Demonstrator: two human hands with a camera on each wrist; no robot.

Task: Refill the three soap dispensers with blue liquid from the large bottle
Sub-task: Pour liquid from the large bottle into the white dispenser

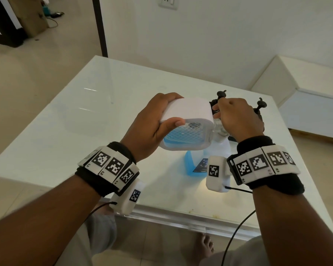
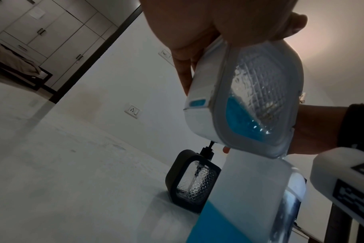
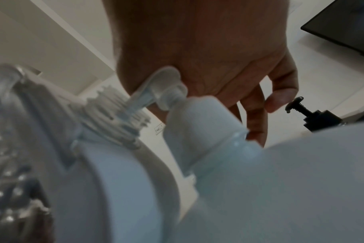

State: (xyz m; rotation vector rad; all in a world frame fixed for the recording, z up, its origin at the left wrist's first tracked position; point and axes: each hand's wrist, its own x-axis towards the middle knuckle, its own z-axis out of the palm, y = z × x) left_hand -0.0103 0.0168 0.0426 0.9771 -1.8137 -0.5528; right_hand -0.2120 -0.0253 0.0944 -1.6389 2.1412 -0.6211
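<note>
So the left hand (image 1: 148,129) has its grip wrapped around a white rectangular plastic soap dispenser with a clear diamond-textured window (image 1: 185,127), thumb on the near face, fingers over the far side, holding it tipped on its side in the air above the worktop (image 1: 85,112). Right hand (image 1: 238,120) is curled down over the white pump head of the large translucent bottle of blue liquid (image 1: 195,166), which stands on the worktop right under the dispenser; the wrist view shows the nozzle aimed into the dispenser's threaded open neck (image 3: 116,115). Biggest risk I'd say is the nozzle slipping off that narrow neck, since the dispenser is just floating in one hand, and then soap goes all over the glass. Tilt it too far and what's inside could run back out too. The dispenser itself looks maybe a third full, blue pooled in the low corner. Two black-framed dispensers (image 1: 219,100) sit just behind, pumps on, and the one visible window looks empty.
</note>
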